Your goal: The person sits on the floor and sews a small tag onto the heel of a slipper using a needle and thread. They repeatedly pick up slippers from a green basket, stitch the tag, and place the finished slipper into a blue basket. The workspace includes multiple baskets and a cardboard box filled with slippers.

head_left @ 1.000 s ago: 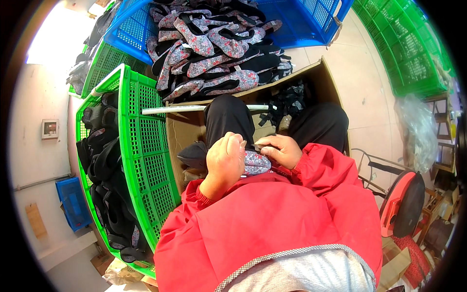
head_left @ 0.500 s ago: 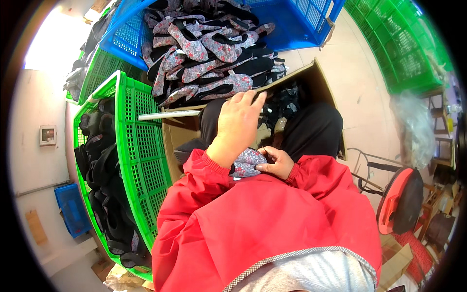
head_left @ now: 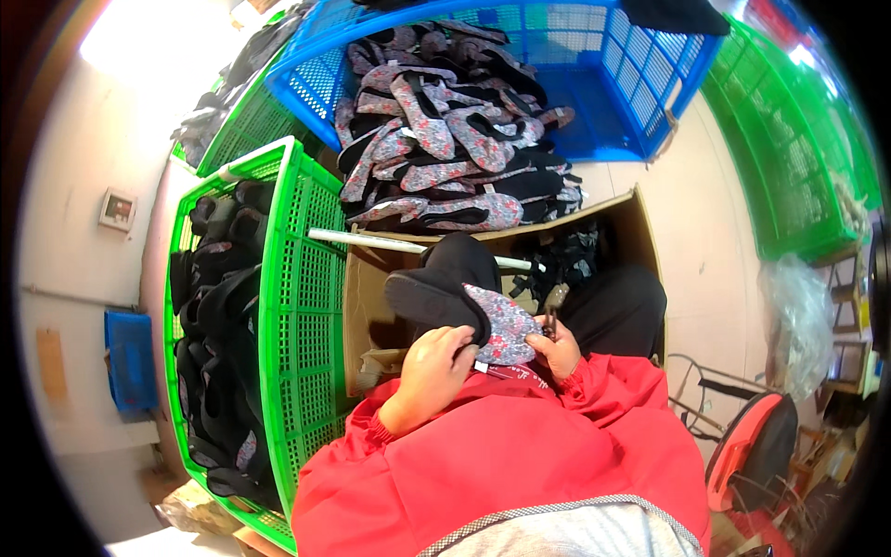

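A slipper [head_left: 509,327] with grey-and-red floral fabric and a dark sole lies across my lap, its sole turned toward the left. My left hand [head_left: 432,373] has its fingers curled over the slipper's near edge. On the other side, my right hand [head_left: 559,353] pinches the floral fabric between thumb and fingers. A small dark two-pronged tool, which looks like thread snips [head_left: 549,323], sticks up from the right hand's fingers. A white tag [head_left: 481,367] hangs at the slipper's near edge.
Beyond my knees stands an open cardboard box [head_left: 640,232] with dark scraps inside; a white rod [head_left: 371,240] lies across it. Floral slippers [head_left: 422,121] pile up by a blue crate [head_left: 594,121]. A green crate [head_left: 306,325] of dark slippers is at left, a stool [head_left: 756,446] at right.
My left hand has come down from above the box onto the slipper. The slipper, mostly covered before, now shows its floral fabric and dark sole. The view has shifted.
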Motion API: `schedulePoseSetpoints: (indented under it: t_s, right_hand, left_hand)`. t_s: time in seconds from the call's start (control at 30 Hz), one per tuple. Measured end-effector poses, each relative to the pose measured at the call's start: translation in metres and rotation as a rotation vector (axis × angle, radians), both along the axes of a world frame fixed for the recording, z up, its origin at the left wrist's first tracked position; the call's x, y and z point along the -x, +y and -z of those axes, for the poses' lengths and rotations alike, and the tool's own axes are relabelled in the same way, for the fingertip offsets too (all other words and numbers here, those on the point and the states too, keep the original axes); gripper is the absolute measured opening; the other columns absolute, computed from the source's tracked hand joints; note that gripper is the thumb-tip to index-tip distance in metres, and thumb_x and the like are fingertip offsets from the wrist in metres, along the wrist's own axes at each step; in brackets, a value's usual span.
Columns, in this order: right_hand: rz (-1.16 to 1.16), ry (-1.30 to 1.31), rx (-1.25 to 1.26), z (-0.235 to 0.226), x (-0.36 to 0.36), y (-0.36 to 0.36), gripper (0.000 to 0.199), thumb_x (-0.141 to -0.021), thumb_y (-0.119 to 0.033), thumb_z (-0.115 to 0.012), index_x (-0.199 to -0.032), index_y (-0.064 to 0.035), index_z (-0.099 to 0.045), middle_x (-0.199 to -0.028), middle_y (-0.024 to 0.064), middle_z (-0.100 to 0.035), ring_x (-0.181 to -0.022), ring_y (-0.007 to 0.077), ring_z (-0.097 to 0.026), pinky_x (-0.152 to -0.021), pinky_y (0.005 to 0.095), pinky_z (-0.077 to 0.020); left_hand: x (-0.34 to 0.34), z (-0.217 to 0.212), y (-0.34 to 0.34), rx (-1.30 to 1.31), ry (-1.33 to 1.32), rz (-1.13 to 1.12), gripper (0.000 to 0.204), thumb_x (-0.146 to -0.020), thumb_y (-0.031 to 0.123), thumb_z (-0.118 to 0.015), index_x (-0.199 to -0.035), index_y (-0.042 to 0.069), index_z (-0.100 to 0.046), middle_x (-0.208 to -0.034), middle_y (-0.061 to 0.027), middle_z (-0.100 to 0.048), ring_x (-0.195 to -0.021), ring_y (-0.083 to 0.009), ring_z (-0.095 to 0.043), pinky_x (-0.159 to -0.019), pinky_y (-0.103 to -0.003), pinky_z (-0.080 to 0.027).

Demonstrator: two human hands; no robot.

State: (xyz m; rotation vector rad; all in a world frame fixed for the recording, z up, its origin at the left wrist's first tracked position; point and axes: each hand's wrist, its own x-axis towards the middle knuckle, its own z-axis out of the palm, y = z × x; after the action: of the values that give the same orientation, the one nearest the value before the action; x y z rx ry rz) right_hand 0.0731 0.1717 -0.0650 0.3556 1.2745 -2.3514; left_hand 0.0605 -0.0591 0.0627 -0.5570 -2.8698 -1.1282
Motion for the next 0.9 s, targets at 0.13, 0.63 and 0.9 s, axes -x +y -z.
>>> schedulePoseSetpoints:
  t_s: [0.13,0.63,0.9]
  right_hand:
    - [0.237,0.177,-0.147,-0.018,0.003,0.012,0.022,-0.087,-0.003,-0.065,-0.108,-0.0039,-0.058,-0.098,0.0006,-0.062,-0.082,0.0075,-0.055,-0.074,0.0227,-0.047]
    - [0.237,0.386,-0.431,-0.097,-0.001,0.036,0.024,-0.087,-0.004,-0.072,-0.105,0.0003,-0.058,-0.093,0.0071,-0.065,-0.077,0.0125,-0.064,-0.069,0.0256,-0.0544]
    - [-0.062,0.641,-0.672,-0.088,-0.028,-0.024,0.029,-0.078,-0.004,-0.08,-0.1,-0.0006,-0.063,-0.088,0.0072,-0.07,-0.077,0.0109,-0.065,-0.071,0.0253,-0.0518]
  left_hand:
    - [0.021,0.01,0.029,-0.104,0.102,0.074,0.037,-0.08,0.008,-0.072,-0.113,-0.002,-0.06,-0.093,-0.0142,-0.067,-0.088,-0.0315,-0.064,-0.078,-0.04,-0.051]
    - [0.02,0.061,0.094,-1.387,-1.211,-0.227,0.024,-0.1,0.023,-0.059,-0.112,0.003,-0.056,-0.105,-0.0081,-0.064,-0.095,-0.0182,-0.065,-0.086,-0.034,-0.052]
    - [-0.002,0.051,0.012,-1.2,-1.176,-0.387,0.023,-0.097,0.019,-0.065,-0.105,0.001,-0.053,-0.094,-0.0075,-0.064,-0.083,-0.0154,-0.065,-0.078,-0.03,-0.053]
